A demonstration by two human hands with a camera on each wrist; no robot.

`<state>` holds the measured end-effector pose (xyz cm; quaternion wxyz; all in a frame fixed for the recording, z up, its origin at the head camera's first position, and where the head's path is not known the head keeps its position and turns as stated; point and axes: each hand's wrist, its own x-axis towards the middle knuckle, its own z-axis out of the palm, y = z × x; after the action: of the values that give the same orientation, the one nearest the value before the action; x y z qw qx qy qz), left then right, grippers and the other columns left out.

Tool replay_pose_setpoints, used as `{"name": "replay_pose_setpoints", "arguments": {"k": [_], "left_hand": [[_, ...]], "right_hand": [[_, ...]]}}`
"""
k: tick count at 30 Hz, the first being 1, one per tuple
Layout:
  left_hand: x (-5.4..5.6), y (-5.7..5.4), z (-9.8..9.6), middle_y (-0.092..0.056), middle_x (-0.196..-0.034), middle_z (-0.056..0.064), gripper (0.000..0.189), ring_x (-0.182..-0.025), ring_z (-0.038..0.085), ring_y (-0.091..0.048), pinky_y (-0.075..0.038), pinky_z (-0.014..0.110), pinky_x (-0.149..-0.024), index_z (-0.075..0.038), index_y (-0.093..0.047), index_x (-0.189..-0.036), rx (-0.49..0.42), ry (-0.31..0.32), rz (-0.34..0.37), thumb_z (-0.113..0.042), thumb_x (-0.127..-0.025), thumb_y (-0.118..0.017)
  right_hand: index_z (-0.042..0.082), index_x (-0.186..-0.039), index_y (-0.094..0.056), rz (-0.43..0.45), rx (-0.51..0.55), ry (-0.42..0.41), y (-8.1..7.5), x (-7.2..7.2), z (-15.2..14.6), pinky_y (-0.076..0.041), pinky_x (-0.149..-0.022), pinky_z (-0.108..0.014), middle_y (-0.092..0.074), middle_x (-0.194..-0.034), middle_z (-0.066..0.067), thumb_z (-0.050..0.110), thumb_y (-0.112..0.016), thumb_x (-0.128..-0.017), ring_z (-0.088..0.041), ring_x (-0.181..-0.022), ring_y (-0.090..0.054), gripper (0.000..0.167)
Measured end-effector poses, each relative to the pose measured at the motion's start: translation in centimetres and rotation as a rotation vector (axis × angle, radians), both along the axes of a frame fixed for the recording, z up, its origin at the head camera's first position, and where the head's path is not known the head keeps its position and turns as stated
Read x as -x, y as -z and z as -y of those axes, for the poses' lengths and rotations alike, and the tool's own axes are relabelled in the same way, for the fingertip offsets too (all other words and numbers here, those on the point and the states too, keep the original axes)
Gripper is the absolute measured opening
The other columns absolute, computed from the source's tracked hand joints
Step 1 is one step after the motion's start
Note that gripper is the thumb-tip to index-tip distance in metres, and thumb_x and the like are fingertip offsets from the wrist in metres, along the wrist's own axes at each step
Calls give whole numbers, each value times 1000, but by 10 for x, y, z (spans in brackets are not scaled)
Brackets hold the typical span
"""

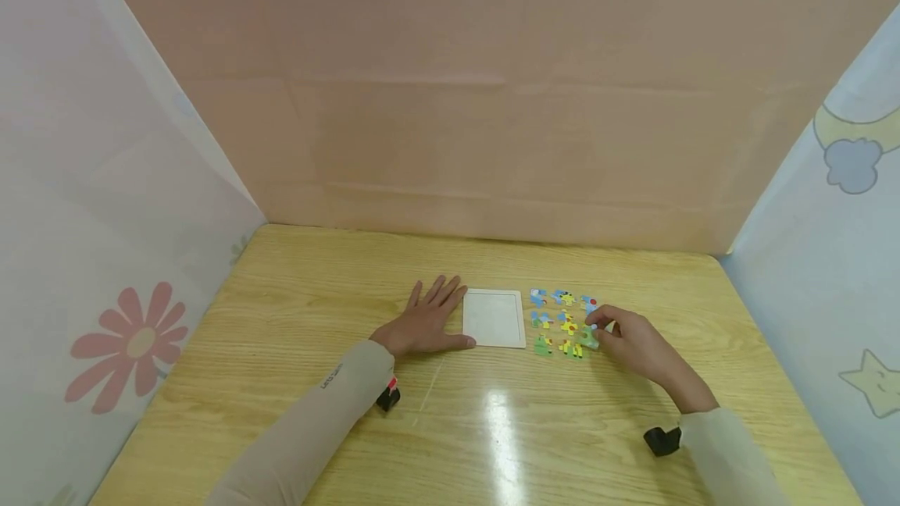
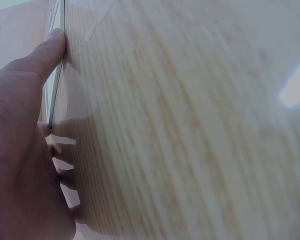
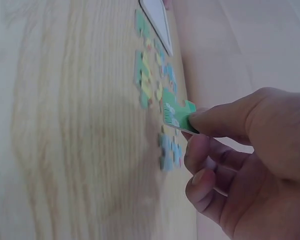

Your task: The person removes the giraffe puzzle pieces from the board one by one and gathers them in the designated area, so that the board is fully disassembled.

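Note:
A white square puzzle tray (image 1: pixel 494 319) with a raised rim lies on the table, and no pieces show in it. My left hand (image 1: pixel 424 325) rests flat with spread fingers, its thumb (image 2: pixel 54 47) and a fingertip at the tray's left edge. Between thumb and fingers my right hand (image 1: pixel 630 340) pinches a green puzzle piece (image 3: pixel 176 111), lifted and tilted over the table. Several colourful puzzle pieces (image 1: pixel 568 327) lie in loose rows right of the tray, close to the right fingertips. Behind the held piece, the right wrist view shows blue pieces (image 3: pixel 167 151).
The wooden table (image 1: pixel 316 279) meets a brown paper-like wall (image 1: pixel 492 131) at the back. Pale printed panels stand at the left (image 1: pixel 105 178) and right (image 1: pixel 830 272). A bright reflection runs along the table in front of the tray.

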<state>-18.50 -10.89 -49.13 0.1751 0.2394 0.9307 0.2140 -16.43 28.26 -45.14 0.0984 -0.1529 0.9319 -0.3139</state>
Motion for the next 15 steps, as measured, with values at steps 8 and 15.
{"name": "replay_pose_setpoints", "arguments": {"k": [8, 15], "left_hand": [[1, 0, 0, 5, -183, 2, 104, -170, 28, 10, 11, 63, -134, -19, -6, -174, 26, 6, 7, -71, -100, -58], [1, 0, -1, 5, -183, 3, 105, -170, 28, 10, 11, 62, -134, -19, -6, -174, 15, 8, 2, -72, -99, -57]], "right_hand": [[7, -114, -72, 11, -26, -4, 8, -4, -13, -42, -64, -23, -71, -103, -6, 8, -64, -105, -5, -69, -47, 12], [8, -113, -74, -3, -53, -2, 12, -6, -17, -45, -67, -23, -70, -105, -6, 7, -65, -105, -5, -74, -50, 13]]}}
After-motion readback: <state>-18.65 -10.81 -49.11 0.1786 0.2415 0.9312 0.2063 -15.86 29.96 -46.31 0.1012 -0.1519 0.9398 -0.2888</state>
